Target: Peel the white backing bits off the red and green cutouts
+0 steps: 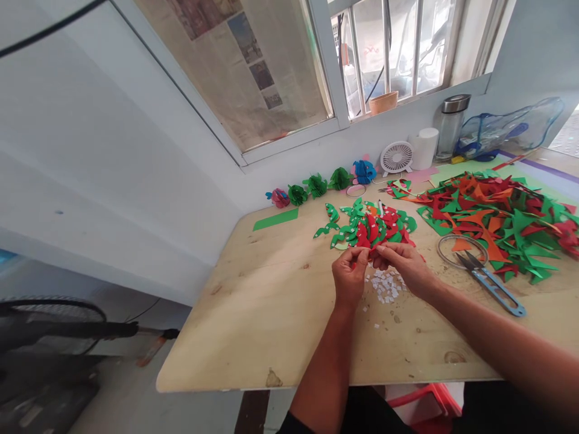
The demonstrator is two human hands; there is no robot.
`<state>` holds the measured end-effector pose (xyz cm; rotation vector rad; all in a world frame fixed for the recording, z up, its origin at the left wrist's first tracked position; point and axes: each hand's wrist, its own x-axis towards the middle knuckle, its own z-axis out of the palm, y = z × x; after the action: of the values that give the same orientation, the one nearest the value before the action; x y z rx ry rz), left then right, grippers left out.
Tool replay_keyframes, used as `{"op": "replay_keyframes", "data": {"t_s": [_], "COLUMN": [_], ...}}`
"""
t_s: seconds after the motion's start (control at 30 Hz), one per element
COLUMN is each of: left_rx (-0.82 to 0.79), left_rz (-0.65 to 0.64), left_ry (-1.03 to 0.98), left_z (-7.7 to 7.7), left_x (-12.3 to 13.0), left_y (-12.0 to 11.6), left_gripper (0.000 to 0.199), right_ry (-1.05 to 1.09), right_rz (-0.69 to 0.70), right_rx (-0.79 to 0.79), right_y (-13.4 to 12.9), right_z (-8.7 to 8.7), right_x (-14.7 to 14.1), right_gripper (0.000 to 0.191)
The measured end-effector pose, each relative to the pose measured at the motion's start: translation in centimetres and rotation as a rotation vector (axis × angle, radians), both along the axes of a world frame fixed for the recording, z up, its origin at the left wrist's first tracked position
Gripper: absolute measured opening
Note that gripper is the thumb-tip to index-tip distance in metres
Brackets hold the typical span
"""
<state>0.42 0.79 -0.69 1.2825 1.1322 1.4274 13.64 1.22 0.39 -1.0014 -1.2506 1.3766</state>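
My left hand [350, 274] and my right hand [404, 265] meet above the wooden table, both closed in a pinch. Between their fingertips is a small red paper piece [373, 249], mostly hidden by the fingers. Just beyond lies a heap of cut green and red paper shapes [391, 224], many with small white squares on them. Below my fingers, a scatter of tiny white squares [386, 287] covers the tabletop.
Thread snips [497, 293] and a roll of tape [462, 239] lie to the right, by a large pile of paper scraps [511, 211]. Folded paper ornaments [315, 185] line the wall. A small fan [397, 158] and a glass bottle [450, 129] stand at the back. A green strip [275, 219] lies left.
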Motion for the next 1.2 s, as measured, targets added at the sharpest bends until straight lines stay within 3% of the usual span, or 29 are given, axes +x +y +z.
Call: {"op": "replay_keyframes", "data": {"t_s": [0.5,1.2], "left_rx": [0.015,0.102], "left_rz": [0.043,0.038], "left_ry": [-0.014,-0.011], "left_z": [0.5,1.5], "left_x": [0.2,0.5], "left_y": [-0.2,-0.9], "left_gripper": [0.024,0.021], "right_ry": [-0.079,-0.112], "right_rz": [0.003,-0.026], "right_rx": [0.033,0.051], "right_y": [-0.3,-0.4], "right_z": [0.4,0.9], "right_x": [-0.1,-0.1], "right_gripper": [0.021,0.018]}}
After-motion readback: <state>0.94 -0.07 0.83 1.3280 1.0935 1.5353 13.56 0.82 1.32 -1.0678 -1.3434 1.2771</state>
